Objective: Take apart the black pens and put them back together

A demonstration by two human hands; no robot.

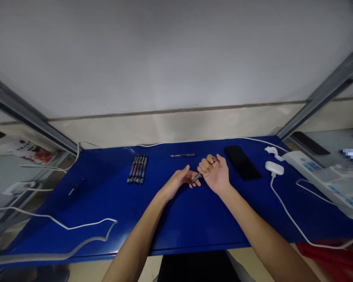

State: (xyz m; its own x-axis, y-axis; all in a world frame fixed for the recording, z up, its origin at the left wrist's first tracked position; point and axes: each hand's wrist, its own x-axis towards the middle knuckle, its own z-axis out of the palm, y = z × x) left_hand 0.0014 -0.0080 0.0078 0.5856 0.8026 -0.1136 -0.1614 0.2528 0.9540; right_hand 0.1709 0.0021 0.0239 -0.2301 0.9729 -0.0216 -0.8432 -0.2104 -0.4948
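My right hand (214,175) is closed, palm up, its fingers curled round a dark pen (196,178). One end of the pen points down-left towards my left hand, and a clear-and-dark end shows between the right thumb and forefinger. My left hand (179,181) is beside it, thumb raised and apart from the fingers, which are at the pen's lower end. Whether they touch it is hard to see. Behind the hands lies a single pen (182,155), set crosswise. To the left, several similar pens (137,169) lie side by side in a neat row.
The blue tabletop (106,199) meets a wall at the back. A black phone (242,162) lies right of my hands. Further right are a white earbud case (274,168) on a cable and a white power strip (320,180). A white cable (88,224) crosses the left front.
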